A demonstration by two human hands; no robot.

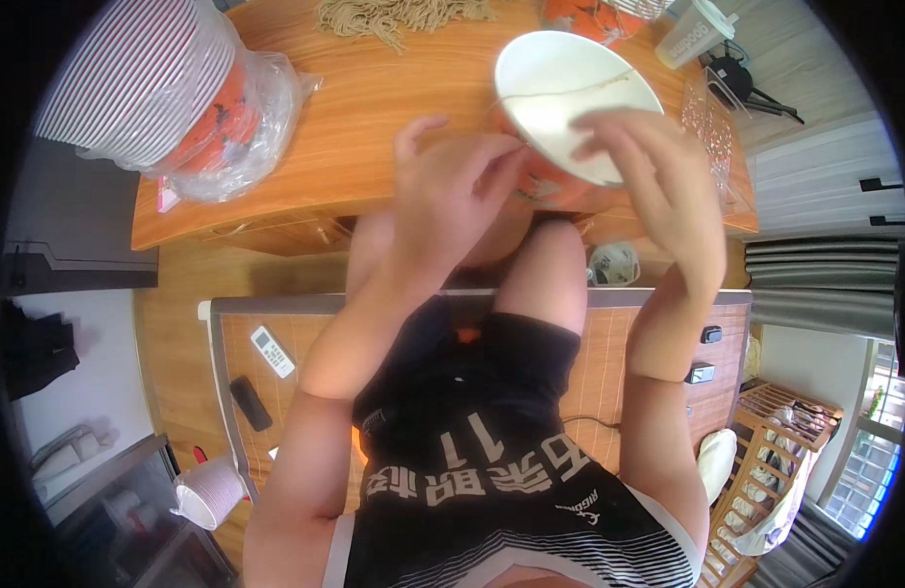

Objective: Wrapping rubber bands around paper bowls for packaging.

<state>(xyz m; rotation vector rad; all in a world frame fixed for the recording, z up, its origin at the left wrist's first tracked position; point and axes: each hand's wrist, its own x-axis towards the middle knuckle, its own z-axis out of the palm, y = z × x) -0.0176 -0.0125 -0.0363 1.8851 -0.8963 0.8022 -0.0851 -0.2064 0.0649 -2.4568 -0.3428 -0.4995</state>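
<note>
A paper bucket [549, 186], white inside and orange-red outside, stands tilted at the table's near edge with its mouth toward me. Across its opening runs a thin tan string [570, 91]. My left hand [457, 186] is at the bucket's left side, thumb and index finger pinched together close to the wall; whatever lies between the tips is too small to make out. My right hand [658, 162] hangs over the near right rim, slightly blurred, its bent fingers apart and nothing visible in them.
Stacked paper buckets [149, 88] in clear plastic stand at the table's left. At the back lies a bundle of tan strings [394, 18]; more buckets [595, 18] and a lidded cup [696, 34] are at the far right. Behind me are a remote [272, 351] and a dark case [251, 403].
</note>
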